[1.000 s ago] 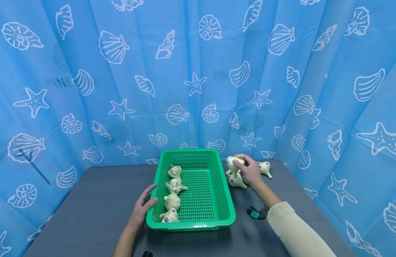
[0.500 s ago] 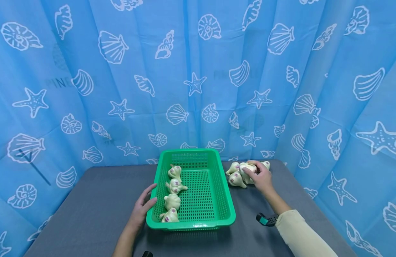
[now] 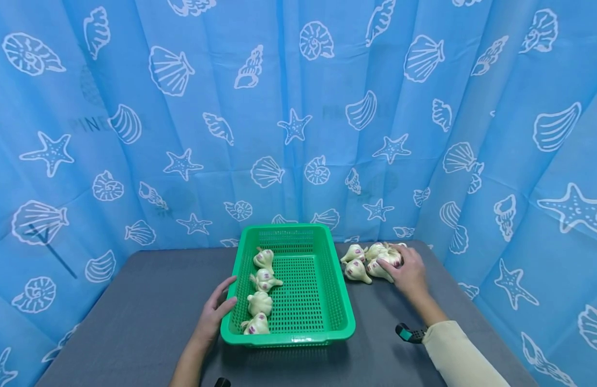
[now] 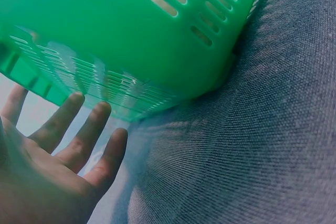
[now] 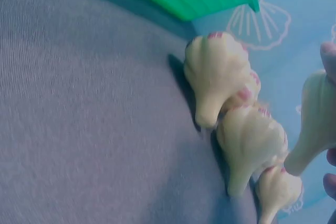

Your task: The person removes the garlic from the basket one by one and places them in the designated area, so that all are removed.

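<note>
Several garlic bulbs [image 3: 264, 280] lie in a column along the left side of a green plastic basket [image 3: 348, 317]. My left hand [image 3: 216, 309] touches the basket's left side, its fingers spread and fairly straight in the left wrist view. To the right of the basket, my right hand [image 3: 411, 274] is at a cluster of garlic bulbs [image 3: 357, 270]. The right wrist view shows it holding one garlic bulb [image 5: 317, 114] up above the others, stem downward. Only parts of its fingers [image 5: 331, 158] appear at that view's right edge.
A grey cloth covers the table [image 3: 168, 306]. Behind it hangs a blue curtain [image 3: 298, 177] with white shell prints. A black strap with a teal patch [image 3: 409, 333] is at my right wrist. The basket's rim stands between the two groups of garlic.
My right hand has moved right across the garlic cluster, away from the basket, uncovering bulbs on the cluster's left. My left hand and the basket have stayed in place.
</note>
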